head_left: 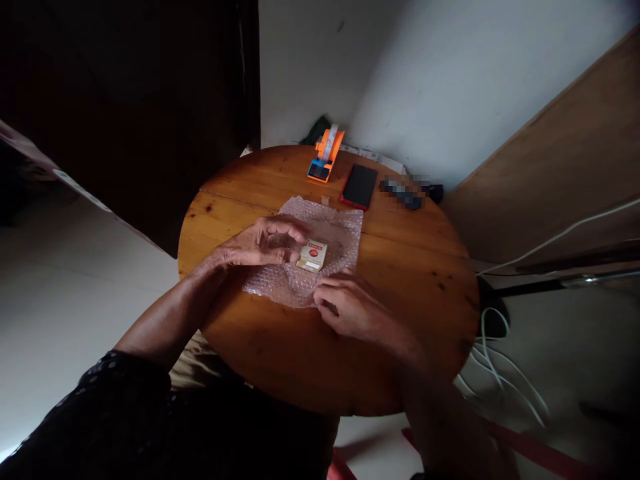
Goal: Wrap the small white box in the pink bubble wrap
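Observation:
A sheet of clear bubble wrap [345,233] lies spread on the round wooden table [410,267]. On its middle rests a small cream box [313,255] with red print. My left hand [263,243] reaches over the sheet from the left, thumb and fingers curved and apart, its tips close beside the box; whether they touch it I cannot tell. At the sheet's near right edge, my right hand [347,303] is closed, fingers curled and pinching the bubble wrap.
Toward the table's far side stand an orange tape dispenser [327,153], a dark tablet or phone with a red edge [359,187] and a blurred dark object [401,193]. A wall rises behind. White cables [493,360] lie on the floor at right.

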Demonstrator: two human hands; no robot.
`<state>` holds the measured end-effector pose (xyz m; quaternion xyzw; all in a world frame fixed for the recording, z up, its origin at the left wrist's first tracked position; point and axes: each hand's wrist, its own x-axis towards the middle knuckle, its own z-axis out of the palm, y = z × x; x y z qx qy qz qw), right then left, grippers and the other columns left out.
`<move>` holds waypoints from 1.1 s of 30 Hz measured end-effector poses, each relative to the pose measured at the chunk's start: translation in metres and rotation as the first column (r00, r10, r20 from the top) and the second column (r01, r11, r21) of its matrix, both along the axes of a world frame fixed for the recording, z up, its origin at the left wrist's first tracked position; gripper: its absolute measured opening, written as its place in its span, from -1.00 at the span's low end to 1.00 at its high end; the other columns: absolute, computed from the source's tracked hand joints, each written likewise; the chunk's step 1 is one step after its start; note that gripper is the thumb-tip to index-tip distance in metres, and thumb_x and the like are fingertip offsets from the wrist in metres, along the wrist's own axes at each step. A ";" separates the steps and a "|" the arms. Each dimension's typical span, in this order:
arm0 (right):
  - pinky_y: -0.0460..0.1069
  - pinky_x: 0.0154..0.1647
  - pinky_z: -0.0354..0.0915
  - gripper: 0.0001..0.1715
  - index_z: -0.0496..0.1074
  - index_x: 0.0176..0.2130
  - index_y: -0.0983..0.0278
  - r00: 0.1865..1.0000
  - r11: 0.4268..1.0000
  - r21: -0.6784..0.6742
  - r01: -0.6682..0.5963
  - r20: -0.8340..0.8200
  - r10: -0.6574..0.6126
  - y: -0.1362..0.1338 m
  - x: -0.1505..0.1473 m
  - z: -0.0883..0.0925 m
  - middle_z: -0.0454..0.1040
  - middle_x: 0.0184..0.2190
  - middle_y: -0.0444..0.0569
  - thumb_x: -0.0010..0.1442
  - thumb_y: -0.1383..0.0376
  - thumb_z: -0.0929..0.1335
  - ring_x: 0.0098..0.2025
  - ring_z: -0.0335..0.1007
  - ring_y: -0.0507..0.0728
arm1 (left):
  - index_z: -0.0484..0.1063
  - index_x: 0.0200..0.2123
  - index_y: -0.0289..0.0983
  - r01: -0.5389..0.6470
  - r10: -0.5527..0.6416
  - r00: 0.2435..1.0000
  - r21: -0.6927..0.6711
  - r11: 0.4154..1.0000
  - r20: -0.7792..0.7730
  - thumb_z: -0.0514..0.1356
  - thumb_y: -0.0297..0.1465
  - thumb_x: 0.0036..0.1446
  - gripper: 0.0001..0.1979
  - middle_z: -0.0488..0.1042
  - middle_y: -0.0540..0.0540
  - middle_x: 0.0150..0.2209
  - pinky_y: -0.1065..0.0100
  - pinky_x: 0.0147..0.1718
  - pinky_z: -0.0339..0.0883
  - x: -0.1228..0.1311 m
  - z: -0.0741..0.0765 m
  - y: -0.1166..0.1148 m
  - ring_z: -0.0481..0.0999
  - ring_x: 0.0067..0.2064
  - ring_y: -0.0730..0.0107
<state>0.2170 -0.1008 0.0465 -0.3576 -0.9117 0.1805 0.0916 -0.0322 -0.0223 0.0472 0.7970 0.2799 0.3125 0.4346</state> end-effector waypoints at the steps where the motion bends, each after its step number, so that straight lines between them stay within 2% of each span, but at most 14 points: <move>1: 0.04 -0.17 0.19 -0.73 0.31 -0.50 0.21 0.997 0.999 0.026 0.039 -0.074 -0.037 0.002 0.003 0.004 0.46 -0.46 -0.14 0.19 0.49 0.27 -0.37 0.33 0.07 | 0.59 -0.11 -0.22 0.014 -0.014 1.000 0.009 1.000 0.009 0.36 -0.12 0.13 -0.64 0.56 -0.21 0.11 0.05 0.20 0.37 -0.001 0.001 0.000 0.51 0.18 0.11; 4: 0.04 -0.17 0.28 -0.79 0.35 -0.43 0.18 0.931 0.970 0.096 0.224 -0.316 -0.184 0.009 0.012 0.012 0.51 -0.41 -0.11 0.20 0.44 0.28 -0.31 0.41 0.11 | 0.59 -0.06 -0.17 0.091 -0.091 0.996 0.035 0.995 0.000 0.36 -0.06 0.11 -0.59 0.53 -0.19 0.15 -0.08 0.28 0.24 -0.002 0.002 0.002 0.40 0.30 0.02; 7: 0.07 -0.15 0.33 -0.85 0.37 -0.39 0.17 0.838 0.899 0.136 0.416 -0.442 -0.321 0.017 0.019 0.008 0.55 -0.35 -0.08 0.19 0.40 0.31 -0.27 0.47 0.15 | 0.58 -0.02 -0.14 0.117 -0.114 0.992 0.061 0.991 -0.054 0.41 -0.02 0.03 -0.50 0.48 -0.18 0.22 -0.16 0.33 0.14 -0.001 -0.001 0.003 0.29 0.37 -0.04; 10: 0.05 -0.23 0.35 -0.88 0.40 -0.38 0.18 0.773 0.847 0.115 0.518 -0.486 -0.407 0.024 0.019 -0.003 0.57 -0.35 -0.07 0.20 0.35 0.31 -0.29 0.48 0.14 | 0.59 -0.11 -0.22 0.028 -0.025 0.999 0.068 0.997 -0.038 0.44 -0.08 0.01 -0.55 0.51 -0.21 0.15 -0.03 0.25 0.27 0.007 -0.009 0.002 0.43 0.24 0.04; 13: 0.02 -0.31 0.35 -0.89 0.46 -0.26 0.19 0.727 0.835 0.033 0.550 -0.512 -0.459 0.027 0.015 -0.012 0.60 -0.30 -0.04 0.24 0.22 0.34 -0.25 0.51 0.16 | 0.55 -0.24 -0.29 -0.153 0.154 0.988 -0.023 0.988 0.014 0.34 -0.16 0.15 -0.71 0.60 -0.17 -0.10 0.20 0.00 0.42 0.018 -0.020 0.000 0.56 -0.06 0.25; 15: 0.06 -0.24 0.41 -0.68 0.47 -0.07 0.18 0.714 0.846 -0.024 0.532 -0.524 -0.464 0.028 0.012 -0.016 0.62 -0.15 0.02 0.19 0.13 0.40 -0.15 0.54 0.20 | 0.53 -0.29 -0.31 -0.230 0.235 0.972 -0.113 0.967 0.031 0.32 -0.20 0.15 -0.73 0.59 -0.13 -0.21 0.32 -0.18 0.42 0.025 -0.026 -0.001 0.53 -0.21 0.36; 17: 0.12 -0.12 0.44 -0.42 0.41 0.11 0.17 0.700 0.856 -0.067 0.513 -0.544 -0.462 0.031 0.009 -0.020 0.59 0.00 0.06 0.12 0.09 0.46 -0.05 0.55 0.24 | 0.50 -0.33 -0.32 -0.244 0.260 0.964 -0.204 0.948 0.057 0.35 -0.21 0.10 -0.73 0.56 -0.10 -0.28 0.39 -0.31 0.36 0.029 -0.032 0.000 0.48 -0.31 0.43; 18: 0.13 -0.09 0.45 -0.36 0.38 0.14 0.16 0.688 0.855 -0.091 0.510 -0.554 -0.469 0.032 0.008 -0.022 0.58 0.04 0.07 0.11 0.09 0.46 -0.04 0.55 0.24 | 0.49 -0.35 -0.33 -0.237 0.262 0.962 -0.245 0.940 0.076 0.36 -0.22 0.08 -0.73 0.55 -0.09 -0.31 0.41 -0.35 0.33 0.031 -0.034 0.000 0.46 -0.34 0.46; 20: 0.12 -0.11 0.45 -0.43 0.42 0.11 0.18 0.660 0.844 -0.154 0.513 -0.559 -0.503 0.037 0.007 -0.026 0.61 -0.01 0.06 0.12 0.10 0.44 -0.08 0.57 0.23 | 0.44 -0.38 -0.32 -0.214 0.262 0.957 -0.310 0.926 0.124 0.38 -0.22 0.03 -0.71 0.52 -0.07 -0.34 0.44 -0.38 0.30 0.033 -0.037 0.001 0.43 -0.37 0.49; 24: 0.03 -0.26 0.42 -0.77 0.53 -0.21 0.21 0.643 0.834 -0.225 0.505 -0.546 -0.537 0.046 0.005 -0.031 0.64 -0.31 -0.04 0.18 0.15 0.36 -0.30 0.55 0.14 | 0.38 -0.41 -0.31 -0.182 0.265 0.942 -0.349 0.919 0.207 0.41 -0.25 -0.03 -0.68 0.53 -0.10 -0.27 0.43 -0.33 0.32 0.036 -0.038 0.002 0.46 -0.30 0.47; 27: -0.01 -0.34 0.36 -0.80 0.51 -0.32 0.21 0.627 0.828 -0.217 0.517 -0.563 -0.538 0.049 0.005 -0.034 0.59 -0.41 -0.07 0.18 0.16 0.34 -0.39 0.48 0.10 | 0.39 -0.39 -0.31 -0.192 0.276 0.940 -0.357 0.914 0.202 0.41 -0.29 -0.06 -0.71 0.50 -0.06 -0.31 0.44 -0.35 0.28 0.038 -0.038 0.003 0.43 -0.33 0.49; 33: 0.03 -0.29 0.38 -0.78 0.50 -0.29 0.20 0.568 0.785 -0.236 0.572 -0.577 -0.587 0.053 0.005 -0.042 0.61 -0.37 -0.04 0.12 0.14 0.36 -0.35 0.51 0.14 | 0.38 -0.41 -0.30 -0.217 0.308 0.934 -0.394 0.893 0.182 0.38 -0.34 -0.09 -0.75 0.42 0.01 -0.41 0.47 -0.43 0.19 0.040 -0.039 0.005 0.34 -0.41 0.54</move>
